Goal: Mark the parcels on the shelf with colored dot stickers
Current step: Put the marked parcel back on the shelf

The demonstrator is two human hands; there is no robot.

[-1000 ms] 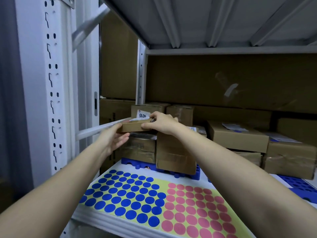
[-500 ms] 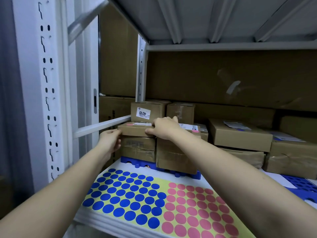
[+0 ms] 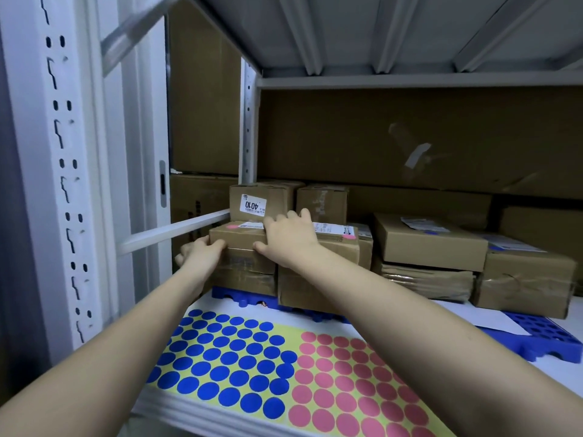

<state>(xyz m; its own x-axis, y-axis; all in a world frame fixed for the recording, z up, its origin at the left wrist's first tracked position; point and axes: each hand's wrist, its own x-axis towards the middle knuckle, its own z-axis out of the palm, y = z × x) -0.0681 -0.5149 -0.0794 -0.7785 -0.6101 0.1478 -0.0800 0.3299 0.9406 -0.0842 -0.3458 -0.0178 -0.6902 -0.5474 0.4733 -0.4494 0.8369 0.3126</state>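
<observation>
A small flat cardboard parcel (image 3: 238, 235) with a white label and a pink dot on its top rests on a stack of taped parcels (image 3: 244, 274) at the left of the shelf. My left hand (image 3: 202, 255) grips its left end. My right hand (image 3: 290, 239) lies over its right part, fingers on top and thumb on the front face. The parcel (image 3: 339, 244) to the right also carries a pink dot. A yellow sticker sheet (image 3: 285, 334) with blue dots (image 3: 227, 357) and pink dots (image 3: 344, 386) lies at the shelf's front edge.
A box labelled 4010 (image 3: 263, 200) stands behind the held parcel. More cardboard parcels (image 3: 429, 244) are stacked to the right on blue plastic pallets (image 3: 542, 335). A white upright (image 3: 60, 171) and a diagonal brace (image 3: 176, 230) close off the left. Large cartons (image 3: 410, 137) fill the back.
Both hands have lowered the small parcel from mid-air onto the stack at the left. It now sits flat there, with both hands still on it.
</observation>
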